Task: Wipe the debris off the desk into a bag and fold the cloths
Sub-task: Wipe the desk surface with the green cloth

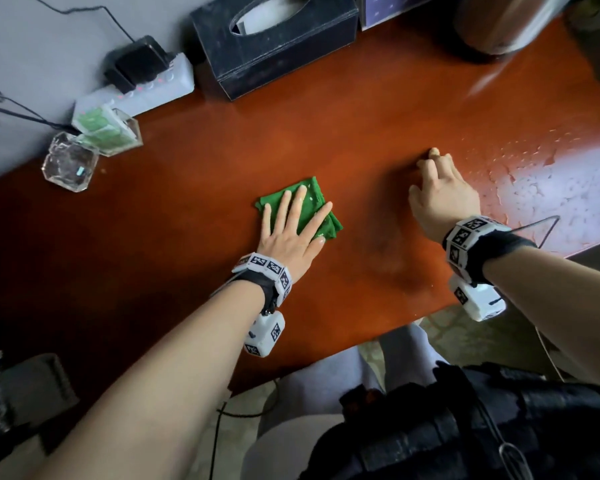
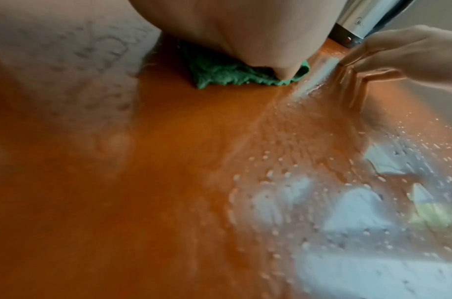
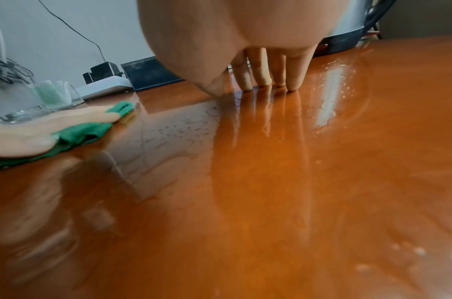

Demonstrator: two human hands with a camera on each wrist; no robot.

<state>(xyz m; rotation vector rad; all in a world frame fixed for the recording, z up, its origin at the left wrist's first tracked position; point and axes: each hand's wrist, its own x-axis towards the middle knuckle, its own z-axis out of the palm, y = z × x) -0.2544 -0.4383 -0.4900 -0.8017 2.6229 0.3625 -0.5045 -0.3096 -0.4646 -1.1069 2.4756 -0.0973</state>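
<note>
left hand (image 1: 293, 233): flat on the green cloth (image 1: 314, 206), fingers straight and spread, pressing it down.
right hand (image 1: 442, 199): holds nothing, fingers pointing down, tips touching the desk (image 1: 326, 140).
cloth: folded small, in the middle of the desk, left of the right hand and apart from it.
desk: shiny orange-brown, peeling pale spots near the right edge.
back of desk: black tissue box (image 1: 274, 39), white power strip (image 1: 139, 95), clear holders.

Head view looks steeply down from above the glossy orange-brown desk (image 1: 326, 126); both wrist views skim it low, sharing the folded green cloth (image 2: 220, 76) at 10 o'clock
</note>
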